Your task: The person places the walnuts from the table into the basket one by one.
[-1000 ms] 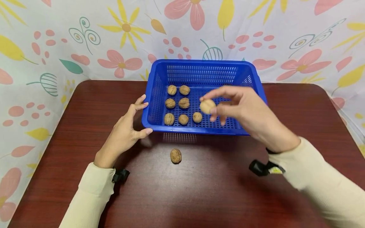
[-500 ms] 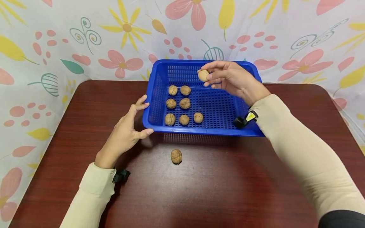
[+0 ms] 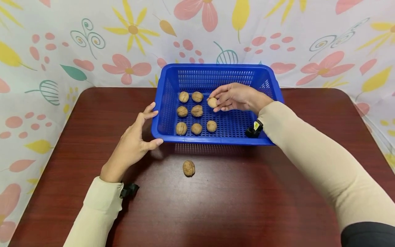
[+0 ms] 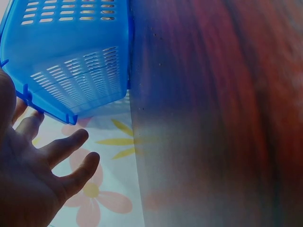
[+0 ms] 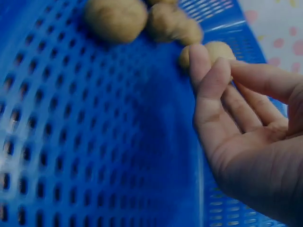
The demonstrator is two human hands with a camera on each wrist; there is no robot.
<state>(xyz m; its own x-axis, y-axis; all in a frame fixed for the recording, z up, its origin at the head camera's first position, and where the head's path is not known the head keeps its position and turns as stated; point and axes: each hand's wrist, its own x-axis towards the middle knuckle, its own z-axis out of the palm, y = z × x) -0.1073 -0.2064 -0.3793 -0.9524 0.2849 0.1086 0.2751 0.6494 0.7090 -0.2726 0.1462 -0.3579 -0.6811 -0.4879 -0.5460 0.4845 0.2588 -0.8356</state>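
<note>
Inside the blue plastic basket (image 3: 220,140), several walnuts (image 3: 196,110) lie in rows on the left part of the perforated floor. My right hand (image 3: 240,97) pinches a paler walnut (image 3: 212,102) between thumb and fingertips, low in the basket, right of the back row. Seen from the right wrist, that walnut (image 5: 221,49) is partly hidden behind the fingertips. At the basket's left end, my left hand (image 3: 131,141) touches the rim with spread fingers and thumb; the left wrist view shows its fingers (image 4: 71,146) mostly extended. Another walnut (image 3: 189,168) lies on the table in front of the basket.
The basket stands at the back of a dark red-brown wooden table (image 3: 234,206). Close behind it hangs a white floral-patterned cloth (image 3: 129,44). The basket's walls rise around the right hand.
My right hand first carried the pale walnut toward the basket's back wall, then lowered it and moved slightly left to beside the back row. My left hand has stayed at the rim.
</note>
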